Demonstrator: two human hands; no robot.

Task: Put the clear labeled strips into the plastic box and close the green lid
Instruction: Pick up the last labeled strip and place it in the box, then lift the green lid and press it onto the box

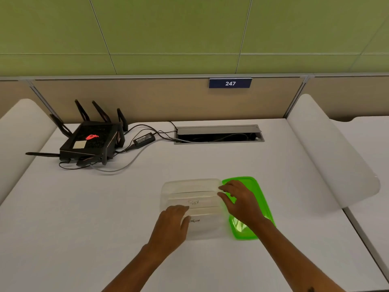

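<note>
Inside the plastic box (191, 186) lie clear strips (194, 202); both hands, fingers relaxed, touch its sides.

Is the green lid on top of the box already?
No, the green lid lies flat on the table beside the plastic box, partly under the right hand.

box (192, 186) sits near the front of the table (273, 165) | lid (257, 194) lies right of it, touching | strips (193, 202) lie in the box | router (92, 142) stands far back left | cable slot (219, 133) behind the box
</note>
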